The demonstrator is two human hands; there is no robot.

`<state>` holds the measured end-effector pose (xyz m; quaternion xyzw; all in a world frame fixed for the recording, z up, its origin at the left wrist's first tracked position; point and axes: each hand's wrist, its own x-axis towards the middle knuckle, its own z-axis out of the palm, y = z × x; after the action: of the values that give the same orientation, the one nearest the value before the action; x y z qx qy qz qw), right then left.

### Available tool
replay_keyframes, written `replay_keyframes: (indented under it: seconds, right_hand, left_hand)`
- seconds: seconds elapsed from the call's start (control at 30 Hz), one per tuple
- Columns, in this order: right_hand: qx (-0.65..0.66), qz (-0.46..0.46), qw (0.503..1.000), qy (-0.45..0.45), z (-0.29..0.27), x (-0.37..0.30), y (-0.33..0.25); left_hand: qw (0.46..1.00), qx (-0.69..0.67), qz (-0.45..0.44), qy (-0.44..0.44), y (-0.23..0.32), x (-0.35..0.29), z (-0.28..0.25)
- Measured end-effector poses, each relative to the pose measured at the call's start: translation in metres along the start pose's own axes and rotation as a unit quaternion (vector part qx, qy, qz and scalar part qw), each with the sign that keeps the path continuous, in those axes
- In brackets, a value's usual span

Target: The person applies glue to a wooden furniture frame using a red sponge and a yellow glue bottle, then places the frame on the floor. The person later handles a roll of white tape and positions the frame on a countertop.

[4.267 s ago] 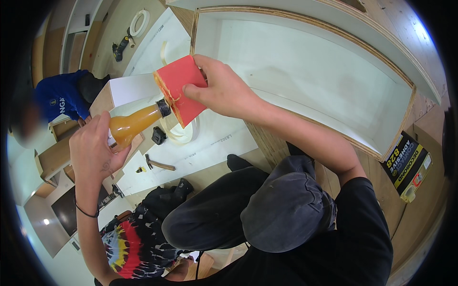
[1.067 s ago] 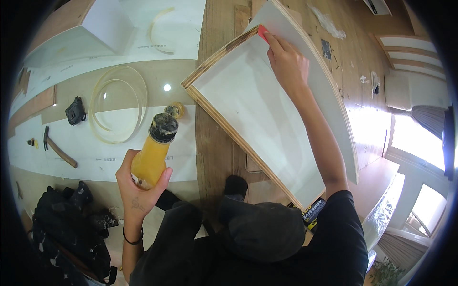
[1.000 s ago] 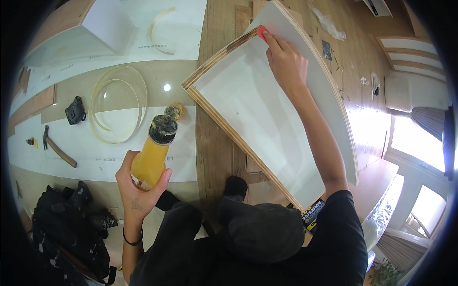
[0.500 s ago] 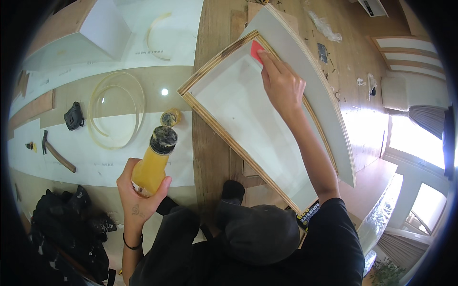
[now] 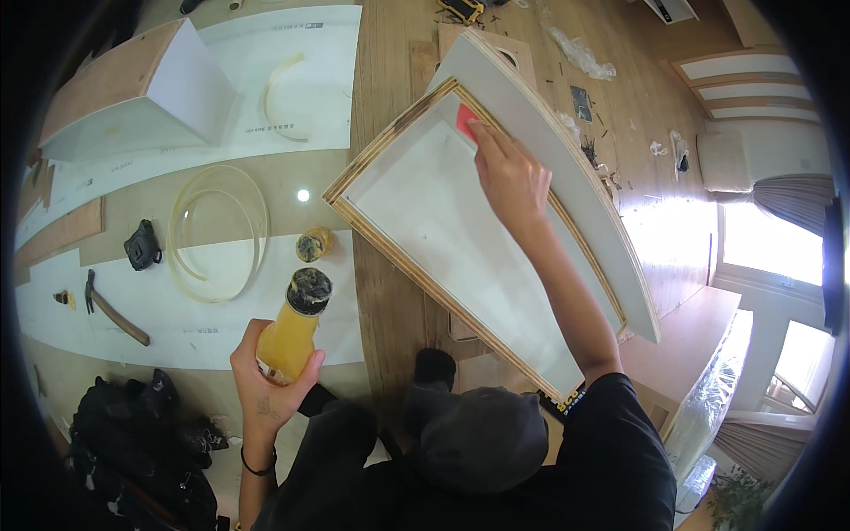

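Observation:
My left hand (image 5: 267, 376) is wrapped round a yellow squeeze bottle (image 5: 289, 343), which is tilted with its dark, crusted top (image 5: 310, 290) pointing away from me. Between the fingertips of my right hand (image 5: 515, 181) is a small red spreader (image 5: 465, 121). It lies against the white inner face of a wood-edged panel (image 5: 434, 234), close to the raised plywood rim (image 5: 454, 82) at the far corner. A yellow cap-like piece (image 5: 313, 244) with dark residue rests on the floor just beyond the bottle.
To the left lie a coil of clear edging strip (image 5: 217, 232), a black tape measure (image 5: 142, 245), a hammer (image 5: 119, 317) and a black bag (image 5: 137, 451). A white box-shaped cabinet (image 5: 181, 88) stands at far left. Scraps and plastic (image 5: 580, 53) litter the far-right floor.
The whole view has shifted slightly. My right hand has slid the red spreader a little along the rim, toward me. My left hand still holds the bottle, slightly farther from the cap-like piece.

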<state>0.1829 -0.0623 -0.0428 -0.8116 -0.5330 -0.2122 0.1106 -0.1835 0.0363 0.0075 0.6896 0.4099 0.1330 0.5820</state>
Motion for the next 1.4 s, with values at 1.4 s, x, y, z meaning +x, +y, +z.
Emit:
replay_keyframes:
  seconds: [1.4]
  right_hand:
    - [0.018, -0.02, 0.999, -0.018, 0.028, 0.011, 0.009]
  left_hand:
    - [0.999, 0.032, 0.015, -0.015, 0.001, -0.009, 0.008]
